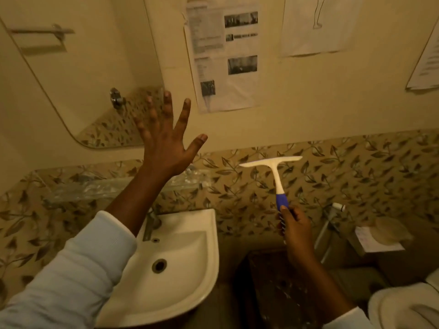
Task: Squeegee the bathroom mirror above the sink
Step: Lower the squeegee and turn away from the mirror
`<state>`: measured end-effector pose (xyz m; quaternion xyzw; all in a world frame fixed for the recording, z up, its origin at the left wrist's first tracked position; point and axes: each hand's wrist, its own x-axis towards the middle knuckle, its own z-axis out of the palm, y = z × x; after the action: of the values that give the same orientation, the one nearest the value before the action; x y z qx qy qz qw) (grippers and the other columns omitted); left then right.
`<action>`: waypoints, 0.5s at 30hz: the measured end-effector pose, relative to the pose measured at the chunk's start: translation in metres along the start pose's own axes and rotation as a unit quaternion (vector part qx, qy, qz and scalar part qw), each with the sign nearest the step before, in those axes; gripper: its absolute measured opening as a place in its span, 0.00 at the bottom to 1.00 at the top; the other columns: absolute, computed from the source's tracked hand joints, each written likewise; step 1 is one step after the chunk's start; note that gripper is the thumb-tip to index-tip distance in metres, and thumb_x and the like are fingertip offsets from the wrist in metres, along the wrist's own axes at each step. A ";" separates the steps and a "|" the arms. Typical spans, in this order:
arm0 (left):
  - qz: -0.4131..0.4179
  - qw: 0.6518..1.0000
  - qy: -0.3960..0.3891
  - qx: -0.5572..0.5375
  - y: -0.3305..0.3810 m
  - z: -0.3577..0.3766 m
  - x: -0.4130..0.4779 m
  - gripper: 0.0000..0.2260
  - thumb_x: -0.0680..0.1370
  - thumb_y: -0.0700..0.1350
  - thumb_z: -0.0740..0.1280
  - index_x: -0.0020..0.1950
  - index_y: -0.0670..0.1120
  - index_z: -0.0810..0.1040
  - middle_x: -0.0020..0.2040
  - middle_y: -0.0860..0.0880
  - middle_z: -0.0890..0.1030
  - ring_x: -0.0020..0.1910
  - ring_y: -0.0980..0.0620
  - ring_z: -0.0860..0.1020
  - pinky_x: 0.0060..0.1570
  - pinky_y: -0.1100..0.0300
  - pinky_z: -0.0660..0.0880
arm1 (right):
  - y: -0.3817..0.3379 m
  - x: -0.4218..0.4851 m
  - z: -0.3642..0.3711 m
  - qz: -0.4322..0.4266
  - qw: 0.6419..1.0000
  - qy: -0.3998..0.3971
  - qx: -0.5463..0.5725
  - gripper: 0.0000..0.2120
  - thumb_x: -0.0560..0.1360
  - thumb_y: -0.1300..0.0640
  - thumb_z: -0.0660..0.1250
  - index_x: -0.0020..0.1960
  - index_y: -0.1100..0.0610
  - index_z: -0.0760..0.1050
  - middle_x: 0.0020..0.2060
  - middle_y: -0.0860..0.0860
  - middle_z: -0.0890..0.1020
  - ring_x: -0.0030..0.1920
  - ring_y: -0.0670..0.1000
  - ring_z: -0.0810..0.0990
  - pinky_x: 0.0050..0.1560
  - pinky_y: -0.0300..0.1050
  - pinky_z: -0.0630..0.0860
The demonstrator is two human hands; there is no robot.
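Observation:
The mirror (78, 74) hangs on the cream wall at upper left, above the white sink (187, 276). My left hand (166, 143) is raised with fingers spread, in front of the mirror's lower right corner, holding nothing. My right hand (295, 230) grips the blue handle of a white squeegee (273, 167), held upright with its blade on top, to the right of the sink and away from the mirror, in front of the leaf-patterned tiles.
A glass shelf (99, 186) runs below the mirror, above the tap (152, 224). Printed papers (223, 53) are stuck to the wall right of the mirror. A toilet (403, 305) sits at lower right, with a pipe and holder (380, 236) behind it.

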<state>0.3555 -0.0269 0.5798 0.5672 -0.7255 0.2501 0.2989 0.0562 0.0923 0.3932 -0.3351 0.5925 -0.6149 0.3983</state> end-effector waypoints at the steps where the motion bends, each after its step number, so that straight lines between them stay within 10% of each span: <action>1: 0.002 1.000 -0.008 -0.005 0.006 0.005 -0.004 0.38 0.79 0.74 0.49 0.84 0.60 0.40 0.85 0.46 0.38 0.82 0.33 0.39 0.71 0.21 0.42 | 0.014 0.001 -0.011 0.014 1.000 0.011 -0.009 0.06 0.84 0.51 0.67 0.50 0.51 0.81 0.37 0.51 0.82 0.33 0.48 0.77 0.34 0.45 0.73; 8: 0.033 0.994 -0.095 -0.041 0.059 0.073 -0.071 0.40 0.79 0.75 0.51 0.84 0.58 0.43 0.85 0.46 0.39 0.83 0.35 0.39 0.72 0.21 0.44 | 0.100 -0.003 -0.066 0.134 0.990 0.025 -0.043 0.09 0.84 0.54 0.66 0.51 0.57 0.81 0.29 0.47 0.81 0.25 0.43 0.76 0.24 0.38 0.73; 15: 0.052 0.974 -0.202 -0.089 0.136 0.172 -0.174 0.39 0.79 0.73 0.52 0.85 0.58 0.47 0.85 0.45 0.42 0.83 0.36 0.39 0.74 0.27 0.39 | 0.192 0.008 -0.096 0.211 0.956 0.038 -0.200 0.12 0.86 0.49 0.62 0.52 0.53 0.82 0.38 0.50 0.83 0.37 0.50 0.81 0.36 0.43 0.72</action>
<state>0.2281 0.0007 0.3320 0.5384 -0.8190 0.0796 0.1816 -0.0142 0.1336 0.1943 -0.2520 0.7749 -0.3984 0.4209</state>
